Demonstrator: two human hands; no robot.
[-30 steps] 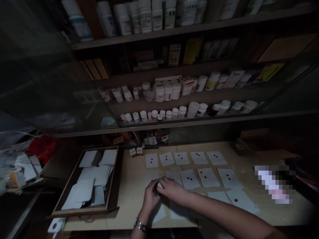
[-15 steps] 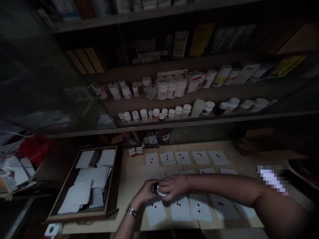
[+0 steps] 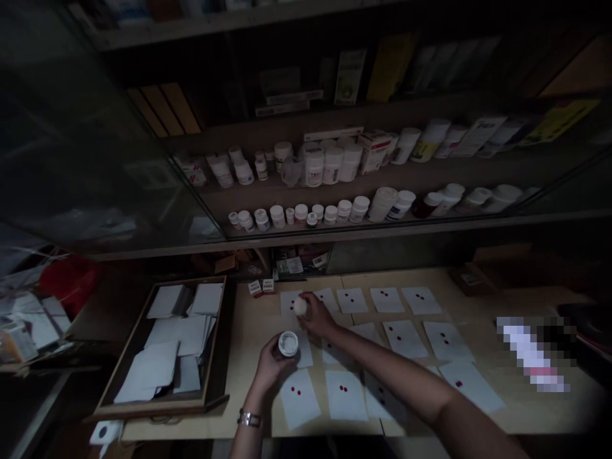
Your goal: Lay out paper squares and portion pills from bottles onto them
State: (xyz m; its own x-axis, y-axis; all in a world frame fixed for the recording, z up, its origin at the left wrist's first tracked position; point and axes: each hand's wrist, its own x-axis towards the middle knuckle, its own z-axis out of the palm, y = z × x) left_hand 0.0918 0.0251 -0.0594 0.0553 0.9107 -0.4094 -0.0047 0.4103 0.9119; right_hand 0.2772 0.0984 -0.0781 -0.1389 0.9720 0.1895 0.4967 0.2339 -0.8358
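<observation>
My left hand (image 3: pixel 268 364) is wrapped round an uncapped white pill bottle (image 3: pixel 288 344), whose mouth faces up towards me; what lies inside is unclear. Just beyond it, my right hand (image 3: pixel 319 317) grips a round white bottle cap (image 3: pixel 300 306), apart from the bottle. Under and around both hands, white paper squares (image 3: pixel 299 414) lie in rows on the pale table (image 3: pixel 248 357). Small red tablets (image 3: pixel 343 388) rest on the papers, two on many of them. My right forearm hides some of the middle sheets.
A wooden drawer tray (image 3: pixel 217 338) with stacks of white paper (image 3: pixel 176 336) sits at the left. Two small boxes (image 3: pixel 261 287) stand at the table's back. Shelves above hold several medicine bottles (image 3: pixel 277 217). A cardboard box (image 3: pixel 497 271) is at the back right.
The cap has come off the bottle. My right hand has moved away and forward with it, while my left hand has raised the bottle slightly with its mouth showing.
</observation>
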